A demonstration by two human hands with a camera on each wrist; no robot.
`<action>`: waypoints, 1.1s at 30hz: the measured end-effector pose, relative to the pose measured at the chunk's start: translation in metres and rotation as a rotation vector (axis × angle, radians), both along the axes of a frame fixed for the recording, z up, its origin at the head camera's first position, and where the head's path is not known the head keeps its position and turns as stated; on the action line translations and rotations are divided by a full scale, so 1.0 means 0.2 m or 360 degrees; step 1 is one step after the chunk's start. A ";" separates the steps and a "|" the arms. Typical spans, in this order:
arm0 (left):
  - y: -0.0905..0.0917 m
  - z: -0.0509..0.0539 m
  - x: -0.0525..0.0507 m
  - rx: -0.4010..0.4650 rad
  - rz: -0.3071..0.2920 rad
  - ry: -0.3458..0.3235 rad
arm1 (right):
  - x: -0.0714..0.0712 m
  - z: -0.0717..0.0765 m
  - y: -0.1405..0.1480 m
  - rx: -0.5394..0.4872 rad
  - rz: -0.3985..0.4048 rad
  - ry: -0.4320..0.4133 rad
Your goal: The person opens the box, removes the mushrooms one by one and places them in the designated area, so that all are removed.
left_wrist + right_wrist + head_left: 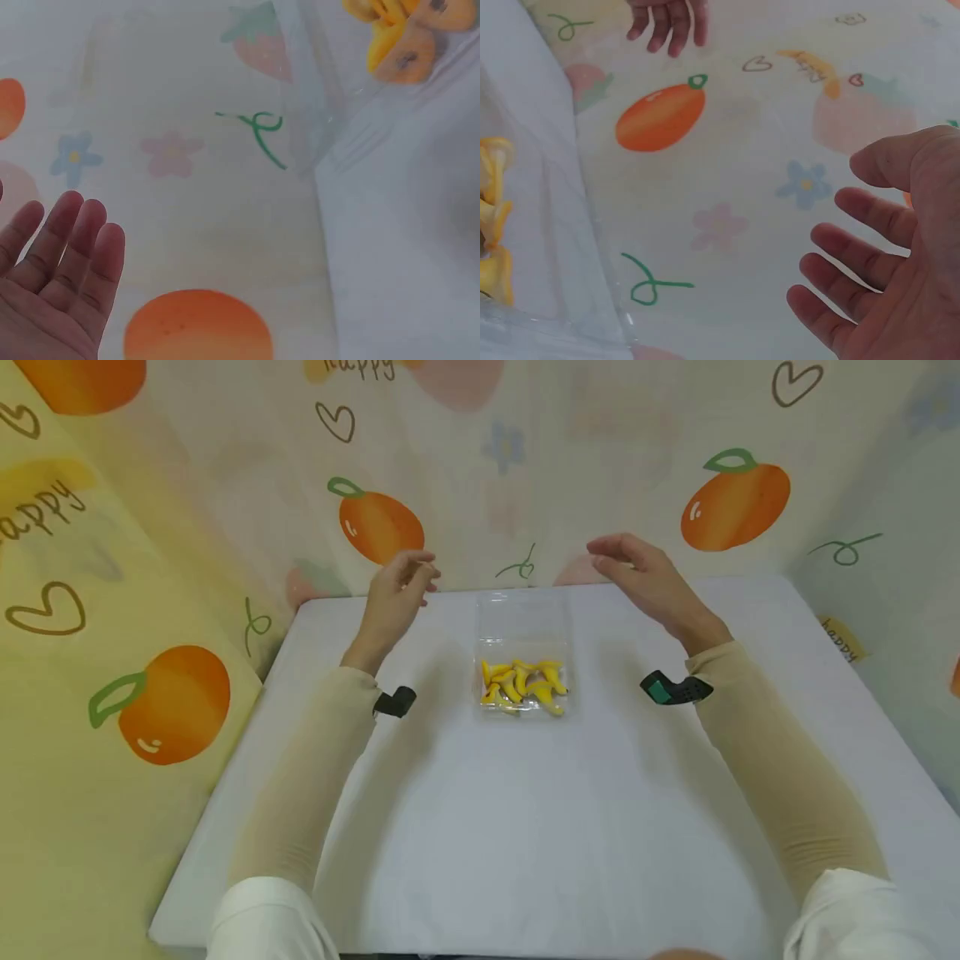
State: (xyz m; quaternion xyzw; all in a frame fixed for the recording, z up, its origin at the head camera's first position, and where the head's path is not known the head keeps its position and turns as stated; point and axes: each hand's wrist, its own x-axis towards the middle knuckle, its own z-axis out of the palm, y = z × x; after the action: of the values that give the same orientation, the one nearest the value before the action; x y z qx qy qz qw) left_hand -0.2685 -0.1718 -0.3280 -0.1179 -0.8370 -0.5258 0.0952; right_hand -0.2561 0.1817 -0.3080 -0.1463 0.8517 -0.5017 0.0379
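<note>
A clear plastic box (522, 710) with its see-through lid (522, 612) tipped back stands on the white table. Inside lie several small yellow curved pieces (543, 693), shaped like little bananas; the left wrist view shows similar yellow pieces (405, 56) with tan ends. My left hand (397, 593) hovers up and to the left of the box, holding nothing, its fingers loosely bent. On the other side, my right hand (648, 578) is raised with relaxed fingers. In the right wrist view its palm and spread fingers (855, 255) show nothing held. Neither hand touches the box.
The white-covered table (480, 827) runs to a patterned curtain (525, 485) printed with oranges and hearts, at the back. Another patterned sheet (67, 827) closes off the left. Both wrists wear a dark camera mount (396, 702) over beige sleeves (300, 793).
</note>
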 end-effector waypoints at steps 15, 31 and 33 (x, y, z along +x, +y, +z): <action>0.06 -0.27 0.05 0.0311 -0.0004 -0.0115 | 0.05 -0.20 -0.06 -0.0128 0.0091 -0.0013; 0.12 -0.53 0.05 0.0535 0.0099 -0.0291 | 0.06 -0.26 -0.13 -0.0174 0.0170 -0.0007; 0.12 -0.55 0.07 0.0548 0.0120 -0.0316 | 0.07 -0.27 -0.14 -0.0200 0.0177 -0.0021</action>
State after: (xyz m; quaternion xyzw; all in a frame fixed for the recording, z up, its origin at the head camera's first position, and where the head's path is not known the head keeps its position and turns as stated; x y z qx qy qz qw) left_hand -0.2553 -0.1476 -0.4375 -0.0160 -0.7439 -0.6662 0.0506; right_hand -0.2421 0.1536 -0.3618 -0.1923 0.8088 -0.5523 0.0619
